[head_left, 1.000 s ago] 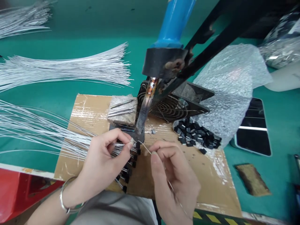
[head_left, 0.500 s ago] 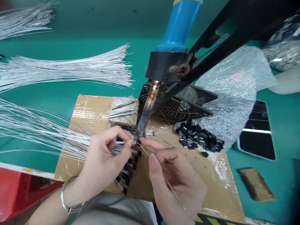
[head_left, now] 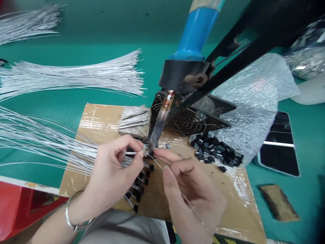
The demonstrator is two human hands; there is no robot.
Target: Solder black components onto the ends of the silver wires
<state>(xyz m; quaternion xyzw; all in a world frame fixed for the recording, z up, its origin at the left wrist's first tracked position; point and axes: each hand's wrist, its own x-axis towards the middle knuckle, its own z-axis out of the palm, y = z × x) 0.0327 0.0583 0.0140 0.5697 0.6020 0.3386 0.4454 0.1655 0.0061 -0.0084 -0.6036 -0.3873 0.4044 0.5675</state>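
A blue-handled soldering iron point(head_left: 193, 32) is clamped in a black holder, its tip pointing down at my fingers. My left hand point(head_left: 115, 173) pinches a white wire by its end, close beside that tip; a small piece at the wire's end is mostly hidden by thumb and forefinger. Thin solder wire point(head_left: 189, 203) runs through my right hand point(head_left: 194, 196), held between thumb and fingers, and its free end reaches the iron's tip. Under my left hand lie several wires with black connectors point(head_left: 138, 198) on their ends. More white wires point(head_left: 61, 144) trail off to the left.
Behind the iron sits a black fan point(head_left: 188, 118). Loose black connector housings point(head_left: 218, 150) lie on bubble wrap point(head_left: 256, 98). Metal rods rest on a pale block point(head_left: 135, 130). A phone point(head_left: 280, 149), a brown sponge point(head_left: 279, 203) and a wire bundle point(head_left: 76, 76) lie on the green mat.
The whole view has shifted slightly, with the surroundings sitting a little lower. Both hands keep their grips at the iron's tip, with hardly any movement.
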